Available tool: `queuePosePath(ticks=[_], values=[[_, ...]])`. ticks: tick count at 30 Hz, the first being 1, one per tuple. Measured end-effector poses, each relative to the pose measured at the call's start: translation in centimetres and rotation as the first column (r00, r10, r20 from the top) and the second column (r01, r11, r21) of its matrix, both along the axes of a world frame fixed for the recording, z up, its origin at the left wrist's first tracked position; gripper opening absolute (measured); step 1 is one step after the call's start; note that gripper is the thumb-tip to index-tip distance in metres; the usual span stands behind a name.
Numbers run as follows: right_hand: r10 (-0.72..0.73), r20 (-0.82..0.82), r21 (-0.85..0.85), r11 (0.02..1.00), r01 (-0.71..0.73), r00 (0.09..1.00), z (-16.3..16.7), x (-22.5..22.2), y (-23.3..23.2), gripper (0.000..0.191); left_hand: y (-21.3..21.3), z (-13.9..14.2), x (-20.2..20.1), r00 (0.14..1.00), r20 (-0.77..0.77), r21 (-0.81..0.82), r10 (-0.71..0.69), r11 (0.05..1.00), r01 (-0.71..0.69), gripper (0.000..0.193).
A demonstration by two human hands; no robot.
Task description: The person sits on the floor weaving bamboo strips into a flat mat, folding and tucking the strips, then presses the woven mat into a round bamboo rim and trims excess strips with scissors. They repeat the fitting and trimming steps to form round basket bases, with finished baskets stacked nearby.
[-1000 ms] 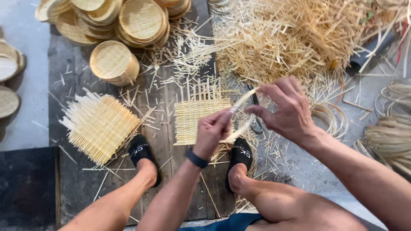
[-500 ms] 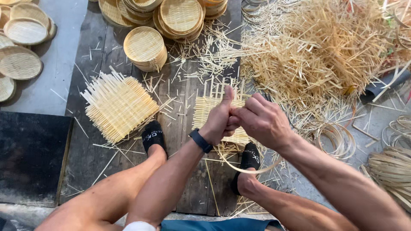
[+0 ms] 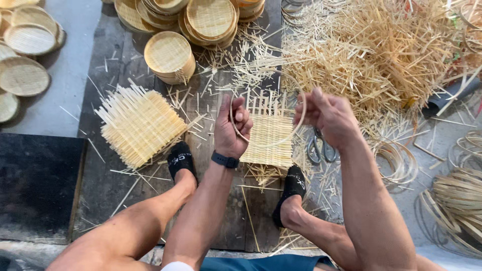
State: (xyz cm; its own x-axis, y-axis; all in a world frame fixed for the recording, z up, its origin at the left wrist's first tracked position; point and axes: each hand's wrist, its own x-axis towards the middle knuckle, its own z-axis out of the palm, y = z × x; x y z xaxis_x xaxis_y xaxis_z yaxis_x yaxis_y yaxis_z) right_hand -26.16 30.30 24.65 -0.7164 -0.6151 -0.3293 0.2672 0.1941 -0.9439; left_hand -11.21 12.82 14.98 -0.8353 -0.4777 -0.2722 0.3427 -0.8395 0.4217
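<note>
**Thin hoop bent between two hands**

While both hands hover above the floor, I see a thin bamboo strip (image 3: 296, 120) curved into a hoop between them. My left hand (image 3: 232, 128) pinches its end at nine o'clock; my right hand (image 3: 329, 118) grips it at three o'clock. Hands are apart. A woven mat (image 3: 268, 140) lies beneath, scissors (image 3: 317, 145) at five o'clock, stacked baskets (image 3: 170, 57) toward eleven o'clock.

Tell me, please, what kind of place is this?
Probably a small bamboo basket-weaving workshop, on the ground. Stacks of round woven trays, a heap of cut bamboo splints and square woven mats lie around the seated person.
</note>
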Motion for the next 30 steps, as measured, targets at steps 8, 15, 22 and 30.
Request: queuePosePath(ticks=[8, 15, 22, 30], values=[[0.136, 0.438, -0.402, 0.914, 0.059, 0.889, -6.7, 1.0, 1.9, 0.037, -3.3, 0.4, 1.0, 0.895, 0.261, -0.151, -0.362, 0.901, 0.408, 0.036], [0.081, 0.590, -0.372, 0.910, 0.181, 0.804, -9.9, 2.1, 1.6, 0.045, -3.3, -0.5, 0.6, 0.878, 0.313, -0.072, -0.361, 0.913, 0.401, 0.027], [0.014, 0.609, -0.283, 0.938, 0.201, 0.793, -12.0, 1.8, 1.6, 0.040, -2.7, -2.6, 0.9, 0.849, 0.428, 0.057, -0.311, 0.946, 0.318, 0.033], [-0.056, 0.585, -0.249, 0.937, 0.245, 0.809, -11.5, 2.5, 1.4, 0.044, -2.0, -5.0, 1.4, 0.922, 0.314, 0.121, -0.228, 0.972, 0.199, 0.036]])
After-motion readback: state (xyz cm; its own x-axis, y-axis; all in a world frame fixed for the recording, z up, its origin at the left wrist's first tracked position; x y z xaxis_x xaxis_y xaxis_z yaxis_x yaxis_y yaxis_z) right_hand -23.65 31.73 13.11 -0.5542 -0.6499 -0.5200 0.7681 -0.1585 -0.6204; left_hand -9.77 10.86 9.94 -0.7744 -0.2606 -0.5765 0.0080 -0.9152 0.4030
